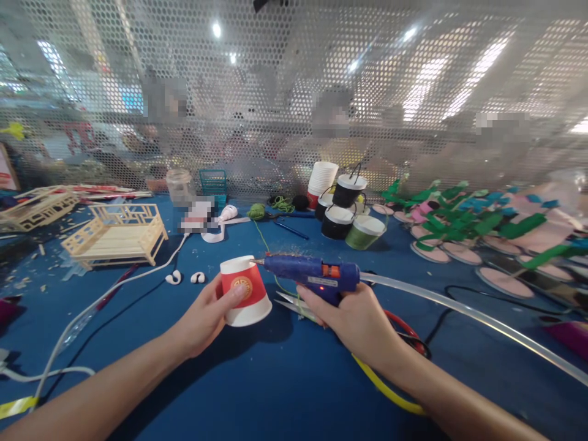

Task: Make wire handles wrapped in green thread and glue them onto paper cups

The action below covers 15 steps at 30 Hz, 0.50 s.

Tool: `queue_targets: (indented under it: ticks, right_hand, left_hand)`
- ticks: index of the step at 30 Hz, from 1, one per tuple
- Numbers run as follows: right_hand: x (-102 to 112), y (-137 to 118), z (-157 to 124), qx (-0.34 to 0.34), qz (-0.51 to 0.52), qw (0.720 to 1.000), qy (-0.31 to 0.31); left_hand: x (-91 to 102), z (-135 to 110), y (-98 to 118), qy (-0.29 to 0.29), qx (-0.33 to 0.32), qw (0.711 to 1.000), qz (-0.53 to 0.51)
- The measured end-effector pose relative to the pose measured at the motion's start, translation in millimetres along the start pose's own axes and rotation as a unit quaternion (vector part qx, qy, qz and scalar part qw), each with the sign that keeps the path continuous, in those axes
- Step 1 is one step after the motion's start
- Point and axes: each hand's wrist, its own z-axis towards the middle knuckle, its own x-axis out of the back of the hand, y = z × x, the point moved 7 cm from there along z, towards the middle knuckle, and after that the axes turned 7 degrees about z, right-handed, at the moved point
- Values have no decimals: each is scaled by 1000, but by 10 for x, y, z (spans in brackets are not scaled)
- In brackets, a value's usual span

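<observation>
A red and white paper cup (256, 280), turned upside down and a little tilted, is gripped by my left hand (209, 312), thumb across its printed side. My right hand (351, 318) is wrapped round the handle of a blue hot glue gun (298, 269). The gun's metal nozzle points left and reaches the cup near its upper edge; whether it touches is hard to tell. From the gun's back a long clear glue stick (459, 311) trails to the right. Scissors (294, 305) lie on the table under the gun, and a thin green yarn runs past them.
Black and green yarn-wrapped cups (340, 222) and a stack of white cups (323, 179) stand behind. Left are a small wooden bed frame (119, 236), earbuds (197, 277) and a white cable (151, 269). Green paper plants on round bases (429, 252) crowd the right. A perforated metal screen (275, 92) closes the back.
</observation>
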Motion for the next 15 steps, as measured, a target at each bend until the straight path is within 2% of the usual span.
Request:
queue_targets:
  ticks: [7, 15]
  right_hand:
    - [28, 30, 22, -1, 9, 1000, 16]
    - [8, 4, 6, 18, -4, 1000, 13]
  left_hand:
    - [13, -3, -15, 0, 7, 1000, -2]
    - [-32, -6, -5, -29, -6, 999, -23]
